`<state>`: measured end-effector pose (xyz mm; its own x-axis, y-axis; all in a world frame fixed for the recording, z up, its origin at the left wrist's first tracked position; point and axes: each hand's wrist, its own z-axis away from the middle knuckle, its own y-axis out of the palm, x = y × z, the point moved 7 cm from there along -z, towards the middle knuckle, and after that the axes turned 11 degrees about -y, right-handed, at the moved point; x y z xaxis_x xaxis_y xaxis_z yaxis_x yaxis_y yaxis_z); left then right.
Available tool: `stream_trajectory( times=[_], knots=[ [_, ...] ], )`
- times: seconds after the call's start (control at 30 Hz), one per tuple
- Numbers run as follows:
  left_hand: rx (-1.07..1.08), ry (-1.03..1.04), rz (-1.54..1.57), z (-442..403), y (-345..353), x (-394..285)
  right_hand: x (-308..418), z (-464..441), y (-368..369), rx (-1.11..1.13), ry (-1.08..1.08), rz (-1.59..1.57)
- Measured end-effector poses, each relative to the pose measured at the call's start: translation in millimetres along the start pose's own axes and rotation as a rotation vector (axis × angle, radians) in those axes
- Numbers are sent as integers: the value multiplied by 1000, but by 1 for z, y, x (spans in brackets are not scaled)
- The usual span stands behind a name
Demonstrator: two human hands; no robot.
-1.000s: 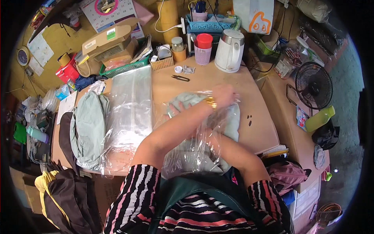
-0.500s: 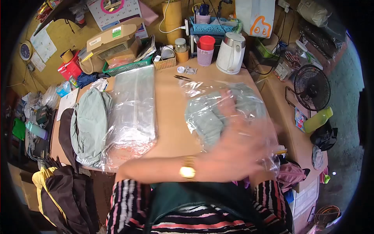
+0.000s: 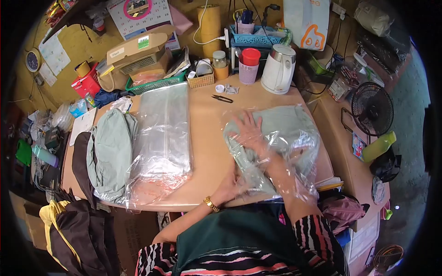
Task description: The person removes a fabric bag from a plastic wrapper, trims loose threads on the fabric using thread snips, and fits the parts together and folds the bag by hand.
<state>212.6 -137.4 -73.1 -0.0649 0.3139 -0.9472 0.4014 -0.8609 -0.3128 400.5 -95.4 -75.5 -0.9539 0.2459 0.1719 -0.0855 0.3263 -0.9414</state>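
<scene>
The right grip is spread flat on green cloth inside a clear bag on the bench. The left grip meets the bag's near-left edge; whether it pinches cannot be told. Scissors and a kettle stand beyond; plastic sleeves lie left.

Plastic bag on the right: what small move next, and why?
Perhaps ease your right hand out of the plastic bag: it seems inside, on green cloth that fills much of the bag, and your left hand is at the near edge.
</scene>
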Motion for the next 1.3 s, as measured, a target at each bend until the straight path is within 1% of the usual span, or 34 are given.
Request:
stream_trajectory(
  times=[0.03, 0.07, 0.1, 0.13, 0.17, 0.23, 0.27, 0.3, 0.33, 0.37, 0.4, 0.47, 0.5, 0.57, 0.6, 0.67, 0.7, 0.73, 0.77, 0.8, 0.83, 0.9, 0.93, 1.0, 1.03, 1.07, 1.1, 1.17, 1.2, 1.23, 1.27, 1.3],
  knots=[
    [-75, 157, -179, 5, -1, -16, -13, -8, 2, -76, 11, -141],
    [-175, 303, -343, 12, -2, -31, -27, -2, 19, -72, 13, -141],
    [31, -141, 153, 11, -11, -14, -39, 4, 38, -35, -41, 81],
    [240, -583, 643, 20, -4, 4, -33, 12, 39, -20, -66, 190],
    [241, -583, 639, 16, -6, 6, -26, 20, 40, -7, -91, 299],
    [168, -769, 788, 12, 7, 27, 3, 59, 10, 168, -32, 221],
    [170, -778, 797, 8, 24, 35, 10, 60, 1, 180, -31, 220],
    [150, -604, 756, -3, 39, 36, 13, 52, -6, 175, 35, 125],
    [129, -426, 707, -11, 33, 2, 10, 42, -9, 163, 100, 32],
    [237, -549, 481, -7, 35, -15, 8, 34, -6, 190, 116, 30],
    [240, -553, 478, -3, 35, -10, 7, 36, -5, 191, 120, 27],
    [603, -537, 572, 14, 55, -5, 14, 37, -5, 184, -33, -4],
    [595, -734, 708, 30, 48, -8, 16, 47, -8, 181, -20, -1],
    [258, -819, 876, 41, 4, 6, 44, 78, -11, 300, -216, 23],
    [272, -814, 865, 40, -1, 6, 51, 89, -17, 290, -203, 29],
    [-62, -775, 995, 44, -24, 13, 84, 112, -26, 267, -393, -445],
    [-56, -784, 993, 49, -23, 13, 79, 115, -21, 268, -383, -449],
    [-56, -773, 723, 51, -27, 12, 68, 111, -19, 215, -399, -417],
    [-54, -761, 587, 51, -27, 11, 56, 102, -17, 161, -417, -383],
    [-54, -751, 450, 52, -27, 10, 40, 83, -13, 166, -403, -183],
    [-74, -692, 523, 52, -24, 7, 23, 64, -11, 172, -383, 13],
    [-93, -640, 597, 54, -23, 2, 11, 39, -44, 122, -309, 271],
    [-83, -691, 669, 56, -22, 0, 5, 28, -43, 126, -309, 267],
    [-76, -753, 741, 60, -18, 13, -24, 12, -29, 171, -44, 165],
    [-59, -725, 760, 62, -12, 33, -26, 10, -18, 180, -45, 156],
    [-43, -688, 781, 57, -10, 34, -33, 5, -15, 92, 9, 90],
    [-47, -694, 786, 57, -15, 37, -41, 3, -12, 6, 63, 23],
    [-76, -755, 885, 43, -38, 21, -40, 1, -6, 23, 110, 26],
    [-132, -793, 1068, 31, -44, 26, -41, -2, -7, 26, 153, 36],
    [-192, -832, 1253, 21, -46, 32, -37, -3, -10, 34, 152, 33],
    [-199, -835, 1260, 10, -47, 35, -36, -3, -10, 86, 196, 19],
    [-244, -824, 1189, -2, -52, 40, -34, -4, -11, 135, 236, 8]
  ],
)
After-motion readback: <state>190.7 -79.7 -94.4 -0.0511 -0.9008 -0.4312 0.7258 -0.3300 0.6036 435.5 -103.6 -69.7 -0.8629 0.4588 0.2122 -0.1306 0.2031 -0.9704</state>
